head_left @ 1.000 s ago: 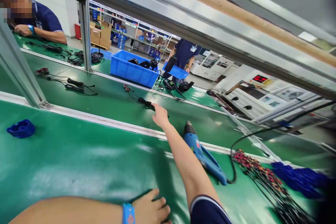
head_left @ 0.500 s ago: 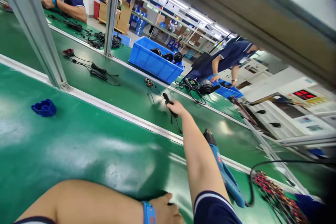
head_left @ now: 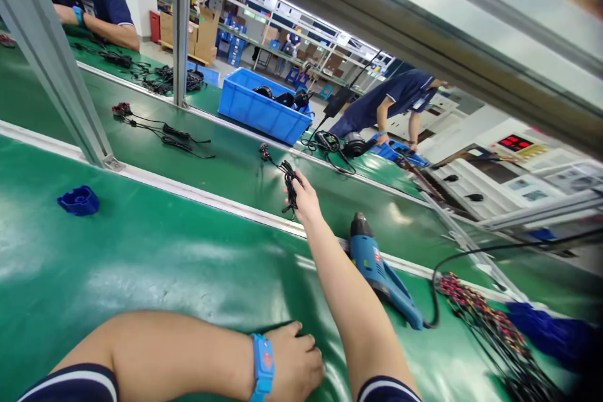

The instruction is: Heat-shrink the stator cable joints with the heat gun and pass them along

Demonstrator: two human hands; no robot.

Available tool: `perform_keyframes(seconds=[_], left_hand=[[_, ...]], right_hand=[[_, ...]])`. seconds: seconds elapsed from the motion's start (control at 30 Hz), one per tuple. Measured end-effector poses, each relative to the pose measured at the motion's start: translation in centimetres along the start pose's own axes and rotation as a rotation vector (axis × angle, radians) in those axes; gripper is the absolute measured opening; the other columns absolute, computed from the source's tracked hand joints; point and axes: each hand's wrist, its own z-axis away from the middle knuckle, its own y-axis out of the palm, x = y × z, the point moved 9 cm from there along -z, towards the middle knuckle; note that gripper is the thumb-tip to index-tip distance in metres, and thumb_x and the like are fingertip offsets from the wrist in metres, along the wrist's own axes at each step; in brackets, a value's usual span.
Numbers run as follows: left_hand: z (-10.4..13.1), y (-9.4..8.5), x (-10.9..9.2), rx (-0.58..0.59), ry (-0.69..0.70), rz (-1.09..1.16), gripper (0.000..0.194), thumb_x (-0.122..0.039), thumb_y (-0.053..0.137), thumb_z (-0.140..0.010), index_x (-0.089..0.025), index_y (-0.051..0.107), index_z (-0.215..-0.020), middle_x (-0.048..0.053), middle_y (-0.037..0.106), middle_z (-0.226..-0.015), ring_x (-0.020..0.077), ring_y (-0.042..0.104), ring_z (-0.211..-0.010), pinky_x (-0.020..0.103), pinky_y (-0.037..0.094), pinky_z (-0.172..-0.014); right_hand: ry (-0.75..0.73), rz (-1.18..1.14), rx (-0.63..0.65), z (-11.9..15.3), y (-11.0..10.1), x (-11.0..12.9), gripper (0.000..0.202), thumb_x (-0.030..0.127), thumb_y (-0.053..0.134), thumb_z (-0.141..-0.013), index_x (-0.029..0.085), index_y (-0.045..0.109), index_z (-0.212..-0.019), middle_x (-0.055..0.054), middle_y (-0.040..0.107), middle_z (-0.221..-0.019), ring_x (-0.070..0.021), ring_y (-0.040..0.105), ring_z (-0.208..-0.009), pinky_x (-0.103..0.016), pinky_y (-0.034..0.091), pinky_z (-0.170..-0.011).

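My right hand [head_left: 306, 197] reaches out over the dark green strip beyond the white rail. Its fingers are closed on a bundled black cable [head_left: 289, 177], held just above that strip. The cable's far end has a small reddish-black tip [head_left: 264, 152]. Close to me, my left hand [head_left: 294, 359], with a blue band at the wrist, rests palm down on the green bench [head_left: 188, 276]. Its fingers are loosely bent and nothing shows in them. Right of my right forearm lies a blue heat gun [head_left: 372, 260], nozzle pointing away.
Another black cable [head_left: 174, 135] lies farther left on the strip. A blue plastic piece [head_left: 79, 200] sits on the bench. At right are cables with red ends [head_left: 475, 308]. Beyond stands a blue bin [head_left: 264, 110]. Metal posts [head_left: 180, 31] rise ahead; two co-workers stand across.
My right hand has drawn the cable slightly back toward me and left, its tip trailing. The left hand stays on the bench. The view has shifted a little.
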Motion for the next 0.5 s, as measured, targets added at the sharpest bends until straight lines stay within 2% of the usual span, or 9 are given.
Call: perform_keyframes(seconds=[0.1,0.17,0.23,0.3,0.37,0.4,0.5], left_hand=[[0.3,-0.6,-0.3,0.022,0.031,0.011,0.056,-0.052,0.059,-0.091,-0.008,0.061,-0.126,0.014,0.066,-0.131,0.0283,0.06,-0.119,0.048,0.05,-0.103],[0.2,-1.1,-0.4,0.026,0.035,0.023,0.064,-0.056,0.063,-0.088,-0.006,0.06,-0.126,0.015,0.066,-0.13,0.0292,0.06,-0.12,0.048,0.048,-0.103],[0.1,-1.7,-0.3,0.034,0.045,0.039,0.055,-0.056,0.072,-0.082,-0.011,0.067,-0.114,0.011,0.072,-0.113,0.026,0.065,-0.108,0.042,0.05,-0.097],[-0.1,-3.0,1.2,0.031,0.0,0.038,0.035,-0.051,0.073,-0.081,-0.017,0.072,-0.09,0.005,0.074,-0.087,0.0219,0.068,-0.086,0.038,0.051,-0.084],[-0.1,-5.2,4.7,-0.012,-0.143,0.007,0.028,-0.043,0.062,-0.09,-0.019,0.069,-0.076,0.004,0.07,-0.073,0.0212,0.066,-0.075,0.038,0.049,-0.076],[0.0,-6.6,7.3,-0.054,-0.246,-0.02,0.029,-0.038,0.054,-0.095,-0.019,0.069,-0.079,0.006,0.07,-0.075,0.0226,0.066,-0.077,0.039,0.048,-0.077],[0.1,-10.5,16.0,-0.182,-0.509,-0.096,0.031,-0.036,0.044,-0.101,-0.016,0.066,-0.108,0.014,0.07,-0.105,0.0289,0.064,-0.103,0.044,0.047,-0.09]], right_hand=[[-0.051,0.035,-0.017,3.0,-1.6,0.6,0.067,0.051,0.067,-0.081,0.023,0.052,-0.14,-0.007,0.061,-0.118,-0.0167,0.065,-0.08,-0.021,0.053,-0.045],[-0.084,0.073,-0.024,5.3,-3.0,1.1,0.07,0.053,0.065,-0.081,0.022,0.051,-0.141,-0.008,0.06,-0.118,-0.0189,0.065,-0.083,-0.022,0.054,-0.044],[-0.109,0.113,-0.028,7.8,-4.6,1.6,0.069,0.054,0.064,-0.082,0.022,0.051,-0.143,-0.01,0.058,-0.118,-0.0203,0.064,-0.084,-0.023,0.055,-0.043],[-0.121,0.149,-0.027,10.5,-6.3,1.9,0.066,0.054,0.064,-0.085,0.023,0.052,-0.142,-0.011,0.057,-0.118,-0.0216,0.064,-0.085,-0.024,0.055,-0.042],[-0.136,0.194,-0.016,13.3,-8.0,2.2,0.061,0.053,0.062,-0.089,0.025,0.053,-0.142,-0.012,0.056,-0.118,-0.0223,0.064,-0.086,-0.024,0.056,-0.042],[-0.147,0.217,-0.009,14.7,-8.8,2.3,0.059,0.053,0.061,-0.092,0.026,0.052,-0.143,-0.012,0.054,-0.118,-0.0229,0.064,-0.087,-0.024,0.057,-0.042],[-0.169,0.262,-0.004,18.6,-10.9,2.3,0.052,0.052,0.055,-0.098,0.03,0.05,-0.144,-0.011,0.049,-0.122,-0.0241,0.064,-0.094,-0.026,0.059,-0.043]])
